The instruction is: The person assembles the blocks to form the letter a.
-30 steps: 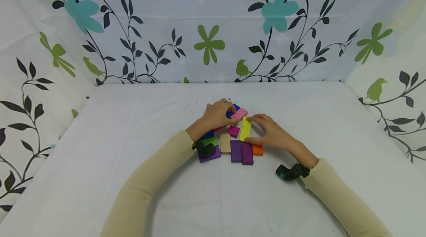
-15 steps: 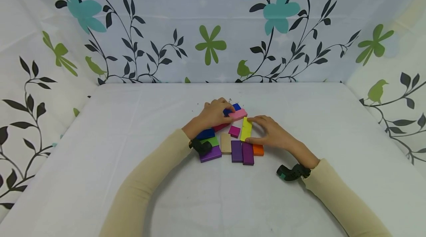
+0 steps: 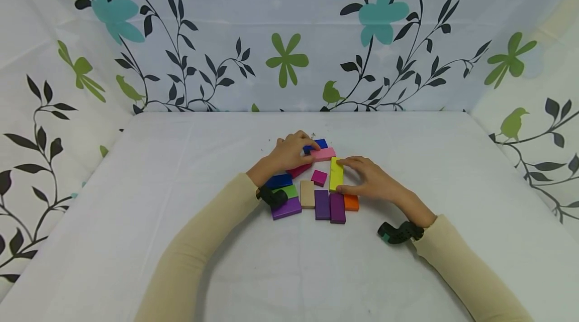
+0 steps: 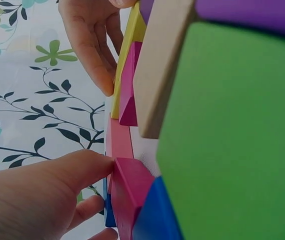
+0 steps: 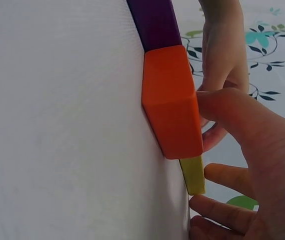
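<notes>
I have right-hand fingers (image 3: pixel 353 162) pinching the yellow block (image 3: pixel 336 175) end to end on the worktop (image 3: pixel 253 277), left-hand fingers (image 3: pixel 310 142) the pink block (image 3: pixel 325 155): likely light, rigid pieces, best held by opposite faces.

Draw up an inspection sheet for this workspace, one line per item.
Surface: white covering, faintly creased.
Job's things: pink block and yellow block, each at a hand; grouped with them, an orange block, beige block, green block, small magenta block, crimson block, two blue blocks and three purple blocks.
Clutter: small dark marks beyond the blocks, too small to identify.
Hands: left hand grips the pink block's left end; right hand holds the yellow block between thumb and finger.
Cables: nothing seen.
Surroundings: hanging cloth printed with leaves, flowers and birds; a dark device on each wrist.
</notes>
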Tool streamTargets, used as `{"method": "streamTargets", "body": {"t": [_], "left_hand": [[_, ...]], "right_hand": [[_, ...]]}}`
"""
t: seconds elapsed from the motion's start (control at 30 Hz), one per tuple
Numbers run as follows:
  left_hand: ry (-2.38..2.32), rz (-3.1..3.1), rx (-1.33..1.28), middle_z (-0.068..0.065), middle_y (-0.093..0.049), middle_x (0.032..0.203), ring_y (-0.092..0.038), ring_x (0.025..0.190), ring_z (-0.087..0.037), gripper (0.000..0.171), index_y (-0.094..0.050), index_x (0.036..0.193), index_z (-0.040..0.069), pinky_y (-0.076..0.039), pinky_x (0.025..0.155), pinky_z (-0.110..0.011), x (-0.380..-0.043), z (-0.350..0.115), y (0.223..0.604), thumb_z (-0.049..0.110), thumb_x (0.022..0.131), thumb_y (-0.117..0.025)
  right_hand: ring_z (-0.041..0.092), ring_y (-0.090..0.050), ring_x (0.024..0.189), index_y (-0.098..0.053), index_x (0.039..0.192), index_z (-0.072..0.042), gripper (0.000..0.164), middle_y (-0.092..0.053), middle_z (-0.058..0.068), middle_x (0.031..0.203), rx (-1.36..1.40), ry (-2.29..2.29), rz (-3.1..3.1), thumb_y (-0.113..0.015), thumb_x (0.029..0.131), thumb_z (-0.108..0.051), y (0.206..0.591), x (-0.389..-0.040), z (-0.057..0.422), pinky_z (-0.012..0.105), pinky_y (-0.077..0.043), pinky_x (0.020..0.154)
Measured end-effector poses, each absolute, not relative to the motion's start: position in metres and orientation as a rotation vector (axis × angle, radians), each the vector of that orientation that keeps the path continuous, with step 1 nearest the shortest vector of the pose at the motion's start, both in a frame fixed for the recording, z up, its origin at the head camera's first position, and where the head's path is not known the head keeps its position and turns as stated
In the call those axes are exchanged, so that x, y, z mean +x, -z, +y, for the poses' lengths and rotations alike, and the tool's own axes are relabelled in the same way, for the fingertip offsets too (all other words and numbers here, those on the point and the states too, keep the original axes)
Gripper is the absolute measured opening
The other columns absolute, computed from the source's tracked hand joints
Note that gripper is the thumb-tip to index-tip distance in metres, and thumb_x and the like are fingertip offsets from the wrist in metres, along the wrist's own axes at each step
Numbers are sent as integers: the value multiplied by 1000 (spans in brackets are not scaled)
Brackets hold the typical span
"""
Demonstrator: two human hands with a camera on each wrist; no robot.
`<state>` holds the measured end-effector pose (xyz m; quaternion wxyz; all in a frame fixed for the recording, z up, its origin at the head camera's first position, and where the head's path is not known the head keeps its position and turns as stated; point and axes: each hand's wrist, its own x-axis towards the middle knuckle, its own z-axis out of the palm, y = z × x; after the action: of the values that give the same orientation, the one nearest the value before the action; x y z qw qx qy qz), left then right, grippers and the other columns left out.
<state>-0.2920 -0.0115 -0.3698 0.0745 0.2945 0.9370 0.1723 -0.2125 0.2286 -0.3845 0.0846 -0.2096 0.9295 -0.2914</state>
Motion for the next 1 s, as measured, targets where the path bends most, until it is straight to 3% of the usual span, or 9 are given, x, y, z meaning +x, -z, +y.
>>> {"method": "streamTargets", "body": {"t": [0.6, 1.0], "left_hand": [[-531, 2789, 824, -9, -40, 146, -43, 130, -32, 36, -58, 135, 26, -33, 102, -56, -295, -8, 376, 30, 100, -56], [-657, 2746, 841, -10, -41, 143, -43, 130, -29, 36, -60, 133, 20, -31, 102, -58, -300, -19, 376, 30, 99, -58]], "right_hand": [[44, -31, 137, -46, 144, -4, 70, -38, 24, 148, -668, 851, 2787, -72, 86, -34, 387, -212, 235, 65, -27, 107], [45, -34, 135, -47, 143, -4, 69, -39, 25, 146, -690, 867, 2789, -72, 86, -33, 390, -216, 233, 65, -28, 107]]}}
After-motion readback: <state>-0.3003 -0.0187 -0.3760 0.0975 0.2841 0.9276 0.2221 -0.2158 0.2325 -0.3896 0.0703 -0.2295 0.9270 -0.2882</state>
